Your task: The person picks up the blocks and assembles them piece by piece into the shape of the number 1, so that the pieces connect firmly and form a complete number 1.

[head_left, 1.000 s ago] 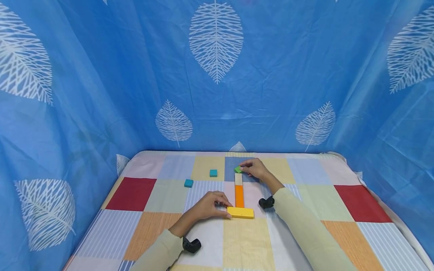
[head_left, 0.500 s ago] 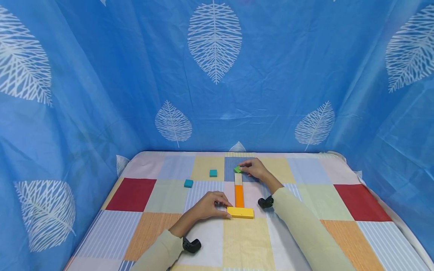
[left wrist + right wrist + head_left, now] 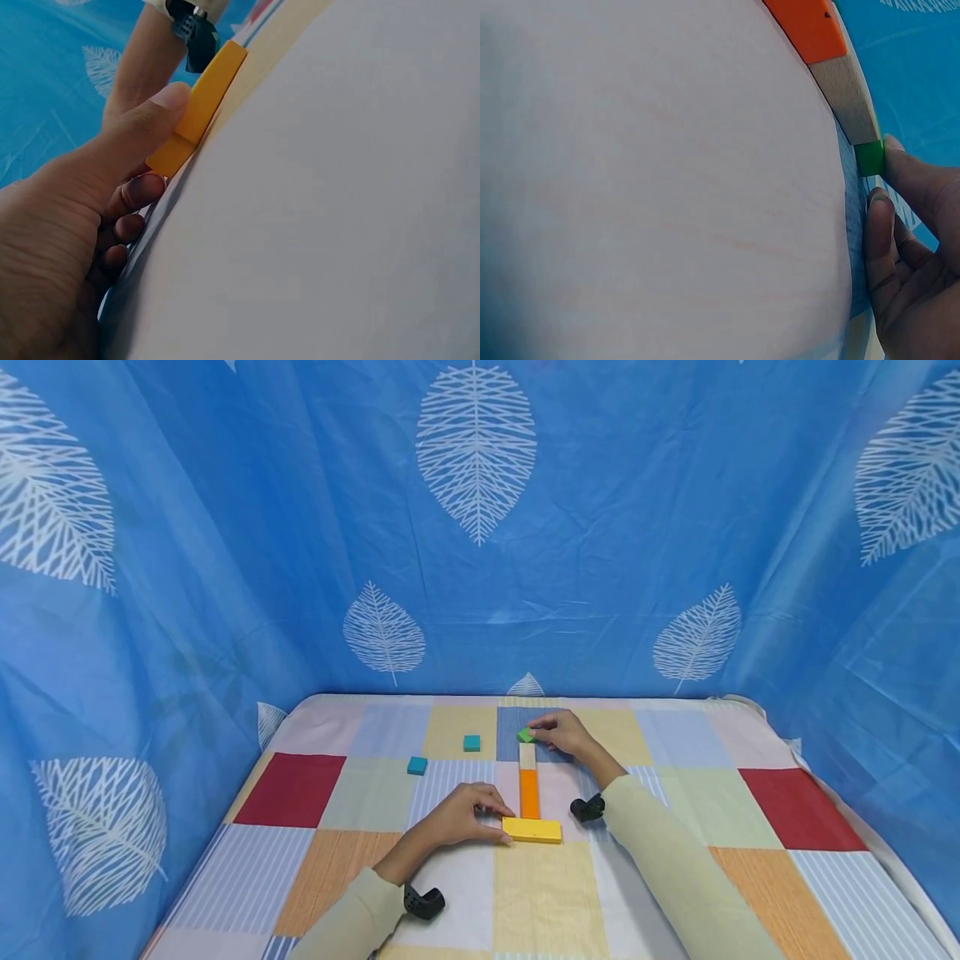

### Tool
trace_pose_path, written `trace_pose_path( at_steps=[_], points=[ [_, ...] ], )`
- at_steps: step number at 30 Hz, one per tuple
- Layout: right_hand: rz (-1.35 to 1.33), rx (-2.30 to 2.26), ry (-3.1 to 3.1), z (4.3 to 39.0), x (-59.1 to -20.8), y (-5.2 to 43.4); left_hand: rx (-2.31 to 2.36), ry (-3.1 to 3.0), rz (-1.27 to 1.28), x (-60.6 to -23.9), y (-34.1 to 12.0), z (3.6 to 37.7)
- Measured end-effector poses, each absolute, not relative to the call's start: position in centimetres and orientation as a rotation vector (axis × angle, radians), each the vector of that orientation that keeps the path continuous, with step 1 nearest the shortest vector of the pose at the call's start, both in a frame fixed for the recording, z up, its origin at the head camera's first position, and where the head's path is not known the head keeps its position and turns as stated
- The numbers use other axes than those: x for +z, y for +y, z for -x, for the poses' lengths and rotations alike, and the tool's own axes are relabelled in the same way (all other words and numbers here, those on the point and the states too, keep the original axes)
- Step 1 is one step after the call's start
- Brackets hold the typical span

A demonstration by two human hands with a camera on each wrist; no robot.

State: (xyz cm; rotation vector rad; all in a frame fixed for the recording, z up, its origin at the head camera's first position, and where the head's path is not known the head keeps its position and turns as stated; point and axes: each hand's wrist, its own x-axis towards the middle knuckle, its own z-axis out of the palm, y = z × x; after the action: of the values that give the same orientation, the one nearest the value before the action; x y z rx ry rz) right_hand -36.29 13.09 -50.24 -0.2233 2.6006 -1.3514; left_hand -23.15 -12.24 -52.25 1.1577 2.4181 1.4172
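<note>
A long yellow block (image 3: 532, 831) lies crosswise on the patchwork cloth; my left hand (image 3: 467, 815) grips its left end between thumb and fingers. In the left wrist view the thumb presses along the yellow block's (image 3: 214, 90) face. From its far side an orange block (image 3: 529, 794) runs away from me, followed by a pale wooden block (image 3: 528, 757). At the far end of this row sits a small green block (image 3: 526, 736), pinched by my right hand (image 3: 566, 733). The right wrist view shows the thumb on the green block (image 3: 869, 158), which meets the pale block's end.
Two small teal blocks lie to the left of the row, one teal block (image 3: 472, 743) farther back and another teal block (image 3: 417, 766) nearer. A blue leaf-patterned curtain (image 3: 585, 568) encloses the table at the back and sides. Both wrists wear black devices.
</note>
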Motion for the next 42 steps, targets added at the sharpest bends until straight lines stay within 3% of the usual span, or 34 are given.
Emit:
trace_pose_path(
  at_steps=[29,42],
  points=[
    [0.193,-1.357,2.608,36.2,-50.4,13.1,1.630,2.423,-0.835,-51.4,-12.2,23.5],
    [0.194,-1.348,2.595,36.2,-50.3,12.9,1.590,2.531,-0.827,-49.7,-12.6,24.2]
  ],
)
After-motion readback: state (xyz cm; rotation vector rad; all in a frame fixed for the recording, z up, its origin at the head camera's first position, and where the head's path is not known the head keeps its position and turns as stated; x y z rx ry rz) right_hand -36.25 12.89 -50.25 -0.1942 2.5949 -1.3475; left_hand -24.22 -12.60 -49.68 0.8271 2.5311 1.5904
